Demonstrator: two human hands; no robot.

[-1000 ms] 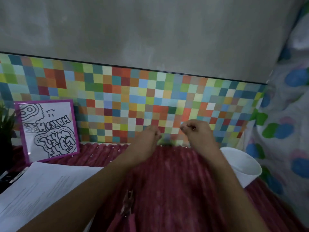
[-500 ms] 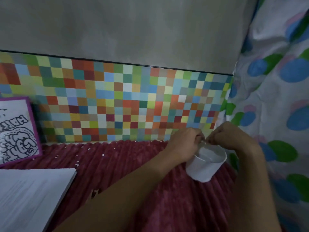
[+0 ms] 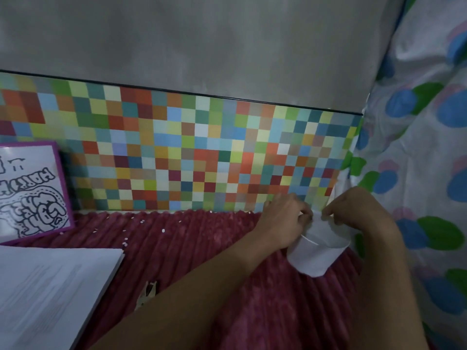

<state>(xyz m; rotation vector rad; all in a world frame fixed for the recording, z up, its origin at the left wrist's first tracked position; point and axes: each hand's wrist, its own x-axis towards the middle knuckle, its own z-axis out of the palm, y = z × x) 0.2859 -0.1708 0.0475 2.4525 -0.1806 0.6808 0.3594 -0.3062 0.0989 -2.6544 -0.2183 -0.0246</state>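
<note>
One smooth, tapered white cup (image 3: 313, 258) sits right of centre on ribbed red plush cloth (image 3: 202, 248). Over its rim the left hand (image 3: 283, 221) and right hand (image 3: 358, 210) meet, fingers curled; a second ago both worked left of it. Any pinched item cannot be told.

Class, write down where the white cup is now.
In the head view the white cup sits at the right on the red ribbed cloth, just under the left hand and right hand, beside the spotted fabric.

white cup (image 3: 313, 258) | plain, open-topped | we log it tilted | right end of red ribbed cloth (image 3: 202, 248), beside spotted fabric (image 3: 417, 173)
</note>
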